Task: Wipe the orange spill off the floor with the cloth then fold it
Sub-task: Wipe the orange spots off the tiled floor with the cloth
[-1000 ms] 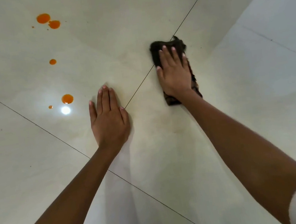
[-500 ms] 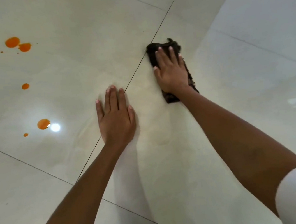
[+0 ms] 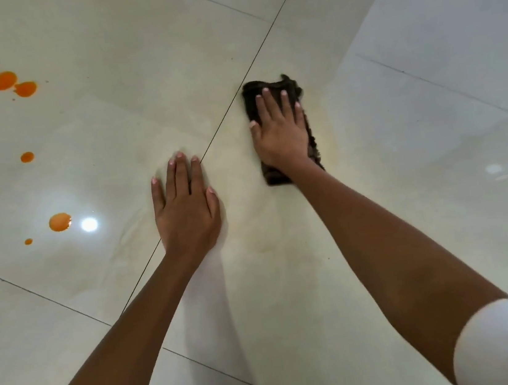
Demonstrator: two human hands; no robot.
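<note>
Wipe is partial: faint smear (image 3: 264, 246) near the cloth (image 3: 252, 96), orange drops (image 3: 60, 222) to the left untouched. Right hand (image 3: 280, 134) presses the cloth flat on the floor (image 3: 417, 145), fingers (image 3: 271, 106) straight. Left hand (image 3: 185, 207) lies flat on the tile, empty. Fold looks pending.

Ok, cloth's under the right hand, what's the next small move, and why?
Probably slide the right hand and the cloth leftward, toward the nearest orange drop. Several orange drops sit unwiped at the left, while the floor around the cloth shows only a faint smear. The left hand lies flat in that path.
</note>
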